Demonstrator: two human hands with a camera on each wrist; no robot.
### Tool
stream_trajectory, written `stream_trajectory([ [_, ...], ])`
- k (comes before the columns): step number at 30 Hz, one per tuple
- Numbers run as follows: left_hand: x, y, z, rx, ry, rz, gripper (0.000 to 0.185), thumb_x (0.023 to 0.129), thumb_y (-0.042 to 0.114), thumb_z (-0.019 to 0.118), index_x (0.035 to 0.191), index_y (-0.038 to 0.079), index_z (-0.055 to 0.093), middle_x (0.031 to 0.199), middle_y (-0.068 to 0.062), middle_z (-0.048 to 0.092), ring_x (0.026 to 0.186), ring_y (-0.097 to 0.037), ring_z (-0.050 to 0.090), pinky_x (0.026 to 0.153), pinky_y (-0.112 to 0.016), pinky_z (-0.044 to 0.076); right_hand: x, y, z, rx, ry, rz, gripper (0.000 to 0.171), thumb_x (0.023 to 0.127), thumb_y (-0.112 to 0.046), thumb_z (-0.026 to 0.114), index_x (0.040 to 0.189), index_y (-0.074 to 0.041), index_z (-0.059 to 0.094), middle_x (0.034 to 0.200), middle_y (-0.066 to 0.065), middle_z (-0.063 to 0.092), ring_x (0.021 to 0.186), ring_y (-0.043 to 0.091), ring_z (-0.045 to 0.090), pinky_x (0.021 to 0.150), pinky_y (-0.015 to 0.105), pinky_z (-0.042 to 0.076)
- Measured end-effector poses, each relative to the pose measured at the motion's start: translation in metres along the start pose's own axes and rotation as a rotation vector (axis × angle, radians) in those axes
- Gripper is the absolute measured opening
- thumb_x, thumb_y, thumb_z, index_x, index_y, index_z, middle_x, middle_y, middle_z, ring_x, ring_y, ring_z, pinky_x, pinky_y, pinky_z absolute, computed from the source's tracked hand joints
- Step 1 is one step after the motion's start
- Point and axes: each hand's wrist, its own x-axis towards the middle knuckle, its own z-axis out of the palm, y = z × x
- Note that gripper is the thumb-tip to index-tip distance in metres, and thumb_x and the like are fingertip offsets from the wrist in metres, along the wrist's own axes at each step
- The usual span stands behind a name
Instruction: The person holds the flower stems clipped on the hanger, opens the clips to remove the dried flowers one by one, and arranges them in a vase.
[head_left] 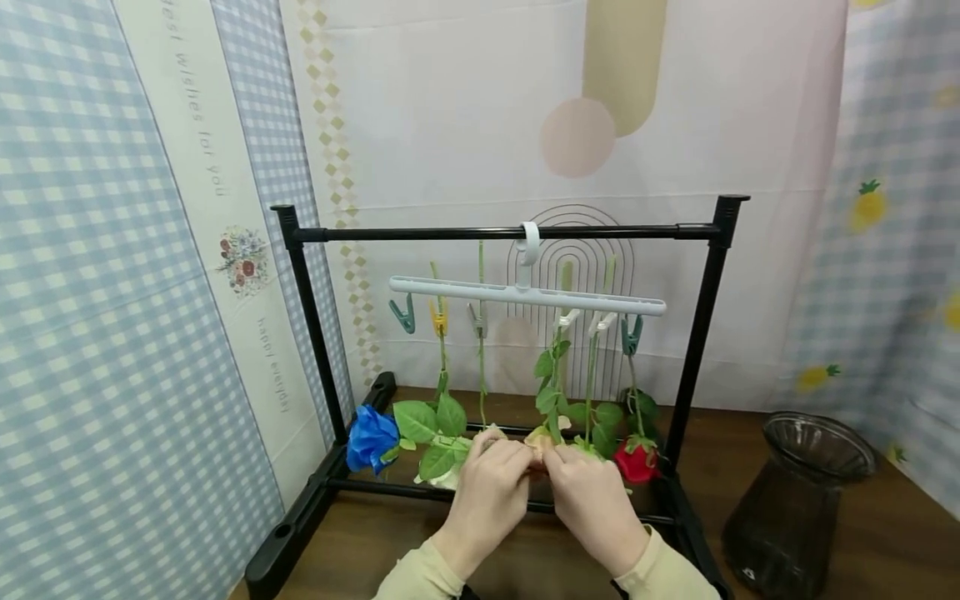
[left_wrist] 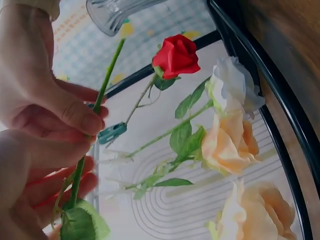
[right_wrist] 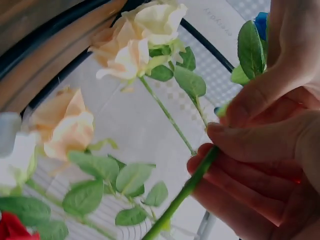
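Clearly, we have one bright blue rose [head_left: 372,439] unclipped: its bloom lies left of our left hand [head_left: 493,472], its long green stem [right_wrist: 185,189] runs on past our right hand [head_left: 590,492], and the fingers of both pinch that stem side by side. Five flowers [right_wrist: 65,127] in cream, peach, white and red hang head-down from the pale blue plastic hanger [head_left: 525,293], so we judge most done; the blue rose and the unfilled teal clip [head_left: 406,315] seem left. Around it stands a black tubular rack [head_left: 420,234], beside a see-through glass vase [head_left: 780,533].
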Motion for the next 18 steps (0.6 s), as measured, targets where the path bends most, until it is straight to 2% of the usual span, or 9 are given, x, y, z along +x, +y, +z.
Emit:
stream_trajectory([
  [3, 0.005, 0.005, 0.003, -0.072, 0.134, 0.109, 0.012, 0.077, 0.004, 0.073, 0.083, 0.015, 0.071, 0.089, 0.004, 0.072, 0.088, -0.010, 0.067, 0.097, -0.038, 0.045, 0.000, 0.010, -0.007, -0.018, 0.028, -0.016, 0.034, 0.058, 0.008, 0.080, 0.063, -0.013, 0.054, 0.057, -0.003, 0.050, 0.045, 0.009, 0.045, 0.039, 0.016, 0.026],
  [7, 0.013, 0.014, 0.010, -0.172, 0.348, 0.354, 0.016, 0.082, 0.002, 0.060, 0.083, 0.011, 0.073, 0.089, -0.001, 0.073, 0.091, -0.015, 0.069, 0.092, -0.038, 0.047, 0.000, 0.031, -0.016, -0.035, 0.117, -0.052, 0.036, 0.058, 0.011, 0.072, 0.058, -0.013, 0.046, 0.054, -0.004, 0.045, 0.045, 0.009, 0.041, 0.039, 0.017, 0.023],
  [9, 0.017, 0.022, 0.015, -0.179, 0.373, 0.468, 0.018, 0.083, 0.005, 0.057, 0.082, 0.013, 0.073, 0.086, 0.001, 0.073, 0.088, -0.013, 0.068, 0.090, -0.034, 0.048, 0.000, 0.043, -0.022, -0.041, 0.153, -0.061, 0.033, 0.059, 0.010, 0.069, 0.058, -0.012, 0.046, 0.054, -0.003, 0.047, 0.044, 0.010, 0.042, 0.037, 0.020, 0.026],
  [11, 0.019, 0.032, 0.023, -0.191, 0.318, 0.538, 0.018, 0.082, 0.008, 0.057, 0.083, 0.015, 0.074, 0.087, 0.004, 0.073, 0.088, -0.010, 0.068, 0.092, -0.030, 0.048, -0.001, 0.056, -0.029, -0.047, 0.169, -0.053, 0.028, 0.060, 0.011, 0.068, 0.060, -0.010, 0.049, 0.055, -0.001, 0.050, 0.044, 0.012, 0.043, 0.036, 0.022, 0.029],
  [13, 0.019, 0.045, 0.035, -0.215, 0.213, 0.554, 0.017, 0.081, 0.010, 0.060, 0.085, 0.019, 0.074, 0.088, 0.008, 0.073, 0.088, -0.006, 0.067, 0.093, -0.025, 0.048, -0.001, 0.068, -0.038, -0.053, 0.171, -0.020, 0.023, 0.064, 0.009, 0.070, 0.063, -0.009, 0.056, 0.058, 0.002, 0.056, 0.045, 0.014, 0.049, 0.036, 0.024, 0.033],
  [16, 0.018, 0.063, 0.058, -0.319, 0.013, 0.462, 0.015, 0.083, 0.010, 0.064, 0.086, 0.022, 0.072, 0.089, 0.012, 0.071, 0.089, -0.001, 0.064, 0.094, -0.018, 0.046, -0.001, 0.084, -0.053, -0.068, 0.176, 0.045, 0.018, 0.067, 0.009, 0.075, 0.070, -0.005, 0.064, 0.063, 0.007, 0.064, 0.049, 0.018, 0.056, 0.037, 0.028, 0.039],
  [18, 0.016, 0.072, 0.075, -0.432, -0.130, 0.327, 0.015, 0.085, 0.009, 0.065, 0.088, 0.022, 0.071, 0.089, 0.012, 0.070, 0.087, 0.001, 0.063, 0.092, -0.014, 0.044, -0.001, 0.093, -0.060, -0.081, 0.190, 0.084, 0.014, 0.069, 0.007, 0.077, 0.074, -0.003, 0.068, 0.066, 0.009, 0.066, 0.050, 0.019, 0.058, 0.038, 0.030, 0.042],
])
